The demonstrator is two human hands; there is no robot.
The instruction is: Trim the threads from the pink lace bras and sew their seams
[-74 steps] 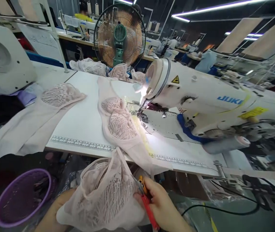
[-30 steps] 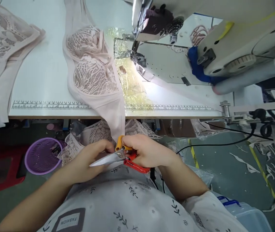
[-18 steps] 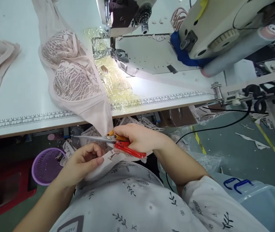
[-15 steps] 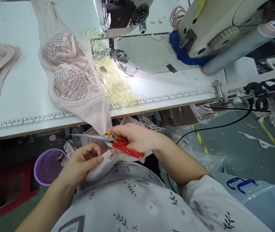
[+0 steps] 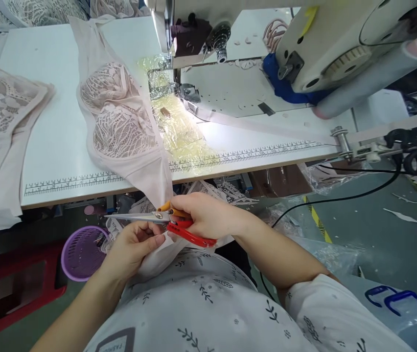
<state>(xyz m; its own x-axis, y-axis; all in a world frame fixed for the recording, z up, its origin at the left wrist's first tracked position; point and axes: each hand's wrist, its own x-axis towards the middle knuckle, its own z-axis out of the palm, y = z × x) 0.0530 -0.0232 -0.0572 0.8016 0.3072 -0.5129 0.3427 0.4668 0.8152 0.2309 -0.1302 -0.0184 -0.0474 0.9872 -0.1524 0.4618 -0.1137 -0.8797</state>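
My right hand [image 5: 208,215] is wrapped round a pair of scissors [image 5: 190,235] with red and orange handles. Their blades point left, just above the fingers of my left hand [image 5: 135,247]. Between thumb and fingers, my left hand pinches the edge of a pale pink fabric piece [image 5: 160,256] at my lap. A pale pink lace bra [image 5: 126,132] lies on the table, its wing hanging over the front edge down to the scissors. Whether that wing joins the pinched fabric is hidden behind my hands and the scissors.
A sewing machine [image 5: 304,49] stands at the back right of the white table [image 5: 57,156], which has a ruler strip along its front. Another lace bra [image 5: 3,117] lies at left. Below are a purple basket [image 5: 83,254], a red stool [image 5: 17,288] and a clear bin [image 5: 410,313].
The view has shifted, so the table and machine appear lower and further right. The scissors have turned slightly, with their blades looking closer together. Both hands keep their holds.
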